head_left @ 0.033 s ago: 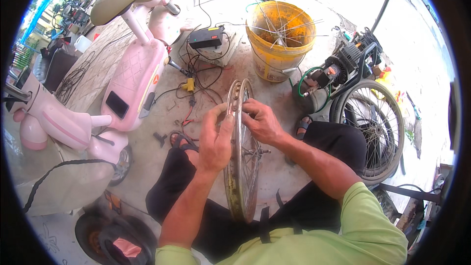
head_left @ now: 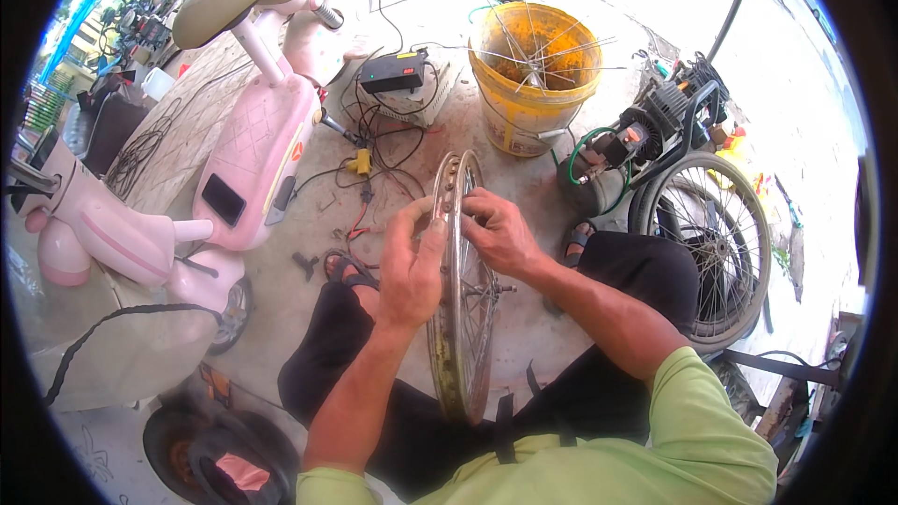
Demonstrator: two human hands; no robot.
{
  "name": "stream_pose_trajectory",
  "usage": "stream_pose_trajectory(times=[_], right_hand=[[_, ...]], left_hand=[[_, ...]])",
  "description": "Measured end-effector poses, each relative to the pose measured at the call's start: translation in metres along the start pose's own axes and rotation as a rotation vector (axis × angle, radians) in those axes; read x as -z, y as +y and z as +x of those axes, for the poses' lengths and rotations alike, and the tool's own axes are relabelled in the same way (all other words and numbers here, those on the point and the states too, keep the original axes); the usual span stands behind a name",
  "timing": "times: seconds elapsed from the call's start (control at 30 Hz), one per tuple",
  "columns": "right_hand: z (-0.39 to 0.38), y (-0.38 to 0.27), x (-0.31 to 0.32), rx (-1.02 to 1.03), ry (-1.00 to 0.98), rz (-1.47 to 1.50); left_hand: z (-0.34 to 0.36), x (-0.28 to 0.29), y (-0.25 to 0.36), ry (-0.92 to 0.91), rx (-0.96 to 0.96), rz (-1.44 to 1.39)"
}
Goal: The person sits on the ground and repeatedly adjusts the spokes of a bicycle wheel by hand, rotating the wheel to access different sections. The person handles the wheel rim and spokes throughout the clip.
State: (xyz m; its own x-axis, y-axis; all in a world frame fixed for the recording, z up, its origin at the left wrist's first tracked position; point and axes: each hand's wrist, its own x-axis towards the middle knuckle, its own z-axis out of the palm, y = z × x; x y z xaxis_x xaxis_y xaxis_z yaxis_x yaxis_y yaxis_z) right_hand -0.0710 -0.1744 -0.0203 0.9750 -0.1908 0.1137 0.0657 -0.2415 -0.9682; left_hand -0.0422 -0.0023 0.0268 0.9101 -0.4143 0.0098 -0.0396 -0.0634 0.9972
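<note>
A bare metal spoked wheel (head_left: 445, 337) stands upright between my legs, edge toward me, its lower part against my lap. Spokes and a hub (head_left: 479, 290) show on its right side; no tyre is on the rim. My left hand (head_left: 410, 266) is closed around the rim's upper left side, thumb along its outer face. Bent fingers of my right hand (head_left: 500, 234) press together at the upper right side of the rim, by the spokes. What they pinch is hidden.
Ahead stands a yellow bucket (head_left: 494, 117) with a hub and loose spokes on top. A pink scooter (head_left: 257, 159) is at left. An air compressor (head_left: 622, 145) and a tyred wheel (head_left: 659, 192) are at right. Cables and a black charger box (head_left: 393, 73) lie ahead-left.
</note>
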Motion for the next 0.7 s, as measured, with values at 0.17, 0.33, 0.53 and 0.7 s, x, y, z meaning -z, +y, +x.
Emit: stream_pose_trajectory(times=[0.17, 0.33, 0.53, 0.7], right_hand=[[-0.004, -0.0079, -0.0006, -0.008, 0.063, -0.07], [-0.0025, -0.0032, -0.0003, -0.026, 0.007, -0.064], [-0.0017, -0.0058, 0.0, 0.025, 0.001, -0.013], [-0.0058, -0.0063, -0.0029, 0.071, 0.085, -0.142]], left_hand=[[-0.0009, -0.0019, 0.0031, 0.006, 0.023, -0.008], [-0.0002, 0.0015, -0.0026, 0.003, -0.001, -0.007], [-0.0015, 0.0005, 0.0035, 0.005, 0.016, 0.0], [-0.0016, -0.0017, 0.0027, 0.01, 0.01, 0.006]])
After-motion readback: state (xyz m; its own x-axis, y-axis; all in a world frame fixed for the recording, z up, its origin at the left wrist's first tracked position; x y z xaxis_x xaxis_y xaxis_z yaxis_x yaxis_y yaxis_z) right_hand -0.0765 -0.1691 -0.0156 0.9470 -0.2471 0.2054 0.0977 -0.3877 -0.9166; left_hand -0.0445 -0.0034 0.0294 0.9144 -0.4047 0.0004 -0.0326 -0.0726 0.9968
